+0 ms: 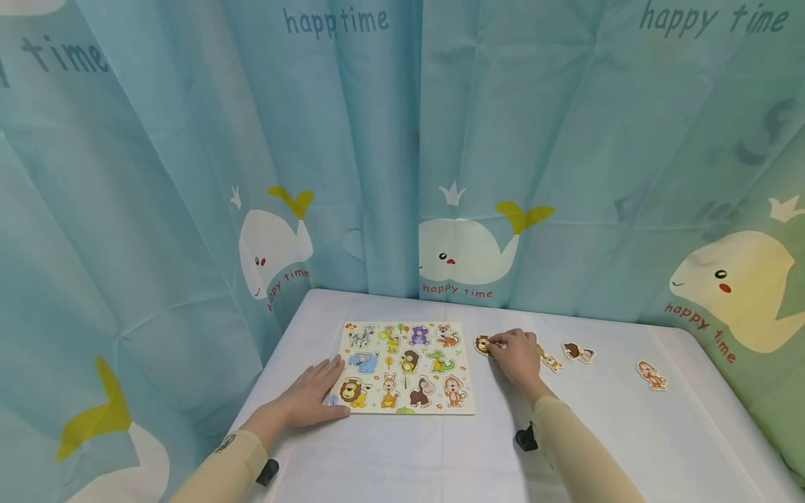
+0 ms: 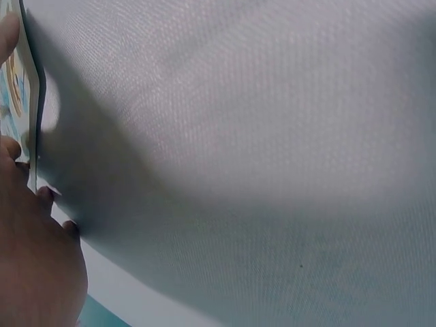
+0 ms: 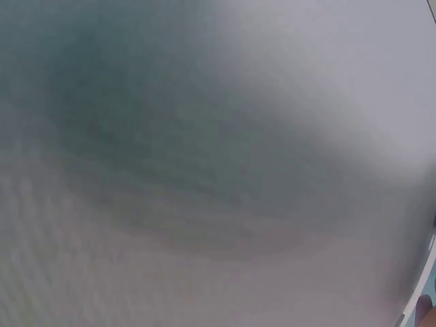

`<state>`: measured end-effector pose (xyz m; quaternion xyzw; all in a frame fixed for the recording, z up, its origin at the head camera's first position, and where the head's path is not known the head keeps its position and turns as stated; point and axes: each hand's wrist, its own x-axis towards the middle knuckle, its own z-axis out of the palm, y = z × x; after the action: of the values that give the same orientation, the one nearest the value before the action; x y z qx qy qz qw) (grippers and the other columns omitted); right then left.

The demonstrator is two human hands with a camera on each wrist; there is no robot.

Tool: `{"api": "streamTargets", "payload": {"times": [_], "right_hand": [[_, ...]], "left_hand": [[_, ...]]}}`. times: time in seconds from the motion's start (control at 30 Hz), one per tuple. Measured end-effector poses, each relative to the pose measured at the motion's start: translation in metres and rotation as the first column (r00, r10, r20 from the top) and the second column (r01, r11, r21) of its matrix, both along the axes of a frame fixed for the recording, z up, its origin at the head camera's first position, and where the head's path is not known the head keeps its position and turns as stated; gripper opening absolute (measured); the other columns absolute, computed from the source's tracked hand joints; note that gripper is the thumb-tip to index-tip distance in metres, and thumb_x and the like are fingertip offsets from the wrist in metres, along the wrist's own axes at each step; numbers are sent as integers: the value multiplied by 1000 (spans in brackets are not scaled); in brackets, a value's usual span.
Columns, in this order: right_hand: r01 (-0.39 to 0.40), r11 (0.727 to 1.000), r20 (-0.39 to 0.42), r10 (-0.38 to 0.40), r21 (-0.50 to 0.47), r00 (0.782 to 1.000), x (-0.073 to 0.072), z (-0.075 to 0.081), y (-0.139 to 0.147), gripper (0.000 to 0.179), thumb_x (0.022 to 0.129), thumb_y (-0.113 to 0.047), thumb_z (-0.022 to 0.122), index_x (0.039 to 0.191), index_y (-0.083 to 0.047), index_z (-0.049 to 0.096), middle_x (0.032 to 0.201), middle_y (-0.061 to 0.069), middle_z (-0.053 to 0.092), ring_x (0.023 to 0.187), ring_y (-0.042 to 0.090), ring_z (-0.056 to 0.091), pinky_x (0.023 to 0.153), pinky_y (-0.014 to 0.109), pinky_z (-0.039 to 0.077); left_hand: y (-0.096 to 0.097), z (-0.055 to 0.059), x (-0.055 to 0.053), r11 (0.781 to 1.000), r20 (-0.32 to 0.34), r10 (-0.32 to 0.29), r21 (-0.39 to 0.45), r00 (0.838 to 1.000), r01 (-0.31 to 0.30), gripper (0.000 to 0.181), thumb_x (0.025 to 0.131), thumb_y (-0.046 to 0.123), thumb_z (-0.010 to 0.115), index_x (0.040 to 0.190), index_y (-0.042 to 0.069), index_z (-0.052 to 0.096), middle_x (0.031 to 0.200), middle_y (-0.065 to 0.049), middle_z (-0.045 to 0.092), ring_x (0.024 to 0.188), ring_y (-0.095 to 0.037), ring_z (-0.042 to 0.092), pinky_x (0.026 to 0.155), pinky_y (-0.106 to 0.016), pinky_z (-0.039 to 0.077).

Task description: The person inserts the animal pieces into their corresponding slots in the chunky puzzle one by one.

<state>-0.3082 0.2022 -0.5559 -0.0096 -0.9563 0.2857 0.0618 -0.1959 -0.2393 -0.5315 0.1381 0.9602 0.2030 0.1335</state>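
A wooden animal puzzle board [image 1: 405, 412] lies flat on the white-covered table, its pictures in rows. My left hand [image 1: 312, 396] rests at its left edge, fingers stretched over the rim; the left wrist view has this hand [image 2: 37, 266] beside the board's edge [image 2: 33, 102]. Right of the board, my right hand [image 1: 517, 355] pinches a lion puzzle piece [image 1: 481, 345] between thumb and fingertips, low over the cloth. Partly behind that hand lies an orange animal piece [image 1: 551, 361]. The right wrist view is mostly blurred cloth, with a bit of finger [image 3: 426, 312] in the corner.
Further right on the table lie a brown animal piece [image 1: 578, 352] and a monkey piece [image 1: 651, 376]. Blue curtains [image 1: 377, 140] printed with whales hang along the table's back and sides. White cloth [image 1: 434, 461] covers the table.
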Motion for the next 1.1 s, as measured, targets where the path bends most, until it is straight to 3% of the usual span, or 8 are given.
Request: {"api": "streamTargets", "payload": {"times": [0.43, 0.67, 1.1], "right_hand": [[-22, 1000, -69, 20, -22, 997, 1, 12, -5, 22, 93, -28, 75, 101, -8, 80, 116, 16, 63, 120, 41, 45, 99, 61, 37], [-74, 996, -132, 68, -46, 989, 4, 22, -21, 19, 91, -28, 78, 97, -10, 82, 111, 12, 65, 117, 38, 47, 97, 59, 38], [-163, 985, -177, 151, -55, 973, 13, 31, -55, 16, 89, -31, 81, 95, -16, 83, 105, 5, 65, 112, 31, 48, 94, 53, 40]], "left_hand": [[-1, 3, -1, 1000, 9, -1, -11, 1000, 1, 102, 87, 63, 69, 161, 4, 30, 169, -11, 22, 155, -34, 16, 126, -52, 14], [-1, 2, -2, 1000, 10, -5, -10, 1000, 5, 102, 87, 62, 70, 160, 3, 31, 168, -11, 23, 155, -35, 17, 126, -53, 15], [0, -2, -3, 1000, 10, 10, -17, 1000, -10, 101, 86, 63, 70, 160, 5, 33, 169, -9, 24, 155, -33, 17, 126, -52, 17]]}}
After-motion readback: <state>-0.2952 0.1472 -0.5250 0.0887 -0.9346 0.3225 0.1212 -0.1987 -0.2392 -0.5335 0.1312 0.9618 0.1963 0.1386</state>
